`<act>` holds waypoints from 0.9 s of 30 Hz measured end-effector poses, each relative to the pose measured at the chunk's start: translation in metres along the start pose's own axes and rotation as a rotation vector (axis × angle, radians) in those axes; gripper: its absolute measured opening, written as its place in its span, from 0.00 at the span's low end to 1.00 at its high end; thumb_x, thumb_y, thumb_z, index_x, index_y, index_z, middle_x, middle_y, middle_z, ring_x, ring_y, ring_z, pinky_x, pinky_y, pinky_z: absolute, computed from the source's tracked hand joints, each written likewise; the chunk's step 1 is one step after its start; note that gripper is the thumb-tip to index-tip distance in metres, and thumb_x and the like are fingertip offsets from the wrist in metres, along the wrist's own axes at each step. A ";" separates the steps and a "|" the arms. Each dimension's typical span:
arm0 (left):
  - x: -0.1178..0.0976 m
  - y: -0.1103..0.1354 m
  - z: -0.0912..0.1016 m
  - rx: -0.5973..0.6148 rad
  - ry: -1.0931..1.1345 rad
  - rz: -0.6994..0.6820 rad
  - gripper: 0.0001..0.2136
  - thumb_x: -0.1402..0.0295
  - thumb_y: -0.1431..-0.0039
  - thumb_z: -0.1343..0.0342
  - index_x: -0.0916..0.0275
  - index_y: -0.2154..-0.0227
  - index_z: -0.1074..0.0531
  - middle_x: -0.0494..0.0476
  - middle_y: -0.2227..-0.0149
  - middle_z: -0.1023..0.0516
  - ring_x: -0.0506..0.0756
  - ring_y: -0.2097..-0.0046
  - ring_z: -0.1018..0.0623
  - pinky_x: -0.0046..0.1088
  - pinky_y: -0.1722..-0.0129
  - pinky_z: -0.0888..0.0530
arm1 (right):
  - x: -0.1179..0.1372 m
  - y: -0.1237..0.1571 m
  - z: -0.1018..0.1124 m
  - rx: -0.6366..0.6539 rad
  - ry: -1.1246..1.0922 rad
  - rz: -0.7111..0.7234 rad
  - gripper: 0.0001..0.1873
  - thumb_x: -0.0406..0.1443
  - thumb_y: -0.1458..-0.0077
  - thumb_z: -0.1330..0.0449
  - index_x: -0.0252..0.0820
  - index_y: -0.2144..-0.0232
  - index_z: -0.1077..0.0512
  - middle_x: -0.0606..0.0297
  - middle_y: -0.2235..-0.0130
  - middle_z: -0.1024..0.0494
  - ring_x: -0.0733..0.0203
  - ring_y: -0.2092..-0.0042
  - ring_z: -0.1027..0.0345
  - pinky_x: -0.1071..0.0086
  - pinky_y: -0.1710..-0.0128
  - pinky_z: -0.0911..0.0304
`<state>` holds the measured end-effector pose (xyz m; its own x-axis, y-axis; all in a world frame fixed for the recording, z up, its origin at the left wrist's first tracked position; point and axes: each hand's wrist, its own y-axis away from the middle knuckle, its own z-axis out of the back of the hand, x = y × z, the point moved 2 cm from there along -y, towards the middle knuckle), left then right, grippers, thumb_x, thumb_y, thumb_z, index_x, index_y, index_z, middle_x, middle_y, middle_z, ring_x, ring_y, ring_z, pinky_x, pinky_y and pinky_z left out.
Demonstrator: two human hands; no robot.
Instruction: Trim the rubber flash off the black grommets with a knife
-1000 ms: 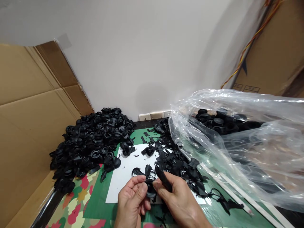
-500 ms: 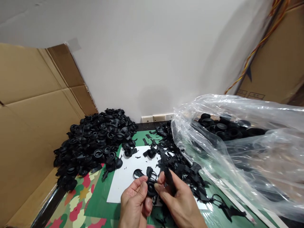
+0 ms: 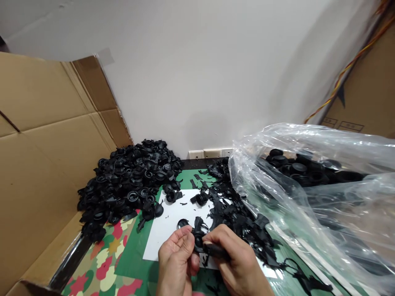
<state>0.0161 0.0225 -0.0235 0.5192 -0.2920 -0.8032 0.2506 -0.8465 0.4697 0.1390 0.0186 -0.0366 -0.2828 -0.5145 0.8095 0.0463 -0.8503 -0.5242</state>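
My left hand (image 3: 179,261) pinches a round black rubber part (image 3: 198,240) between thumb and fingers, low over a white sheet (image 3: 168,246). My right hand (image 3: 239,259) is closed around a slim black tool (image 3: 217,251), its near end at the part's right side; the tip is hidden. Just beyond the left fingertips lie a black ring-shaped piece (image 3: 182,223) and a torn strip (image 3: 200,224). A ribbed rubber part (image 3: 202,198) rests farther up the sheet.
A heap of ribbed black parts (image 3: 129,181) lies at left beside a cardboard box (image 3: 55,94). Black rubber scraps (image 3: 237,218) spread right of the sheet. A clear plastic bag (image 3: 277,197) holding round black parts stands at right. Sockets (image 3: 212,153) line the wall.
My right hand has turned the black tool from upright to nearly level and brought it against the part. The left hand keeps its hold. The view has shifted slightly left.
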 end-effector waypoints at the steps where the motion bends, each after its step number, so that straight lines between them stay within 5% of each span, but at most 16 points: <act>1: 0.000 0.000 0.000 -0.006 0.002 -0.027 0.24 0.67 0.75 0.26 0.69 0.71 0.27 0.49 0.83 0.27 0.41 0.88 0.36 0.14 0.90 0.40 | 0.002 -0.003 0.002 0.048 -0.003 -0.034 0.12 0.27 0.49 0.52 0.41 0.75 0.30 0.65 0.75 0.30 0.63 0.74 0.34 0.74 0.75 0.40; 15: 0.012 -0.001 0.001 0.052 -0.090 -0.329 0.23 0.66 0.68 0.28 0.67 0.66 0.27 0.47 0.83 0.28 0.43 0.87 0.36 0.16 0.88 0.41 | 0.010 -0.017 0.010 0.263 -0.030 -0.360 0.14 0.33 0.49 0.51 0.42 0.84 0.36 0.68 0.80 0.31 0.64 0.77 0.39 0.74 0.78 0.45; 23: 0.007 -0.001 -0.007 0.072 -0.060 -0.264 0.16 0.77 0.71 0.33 0.65 0.73 0.26 0.47 0.85 0.28 0.47 0.85 0.32 0.19 0.87 0.37 | 0.010 -0.014 0.002 0.298 0.407 -0.272 0.07 0.27 0.59 0.49 0.42 0.79 0.35 0.64 0.77 0.27 0.59 0.77 0.33 0.72 0.77 0.47; 27: 0.004 -0.001 -0.005 0.085 -0.153 -0.250 0.16 0.80 0.69 0.36 0.66 0.71 0.27 0.47 0.83 0.27 0.46 0.85 0.33 0.19 0.86 0.37 | 0.010 -0.011 -0.005 0.212 0.375 -0.414 0.07 0.27 0.60 0.49 0.44 0.80 0.38 0.64 0.78 0.27 0.59 0.76 0.34 0.71 0.77 0.46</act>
<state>0.0220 0.0249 -0.0253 0.3191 -0.1278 -0.9391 0.2826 -0.9330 0.2230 0.1307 0.0228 -0.0240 -0.6351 -0.0945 0.7666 0.0400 -0.9952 -0.0896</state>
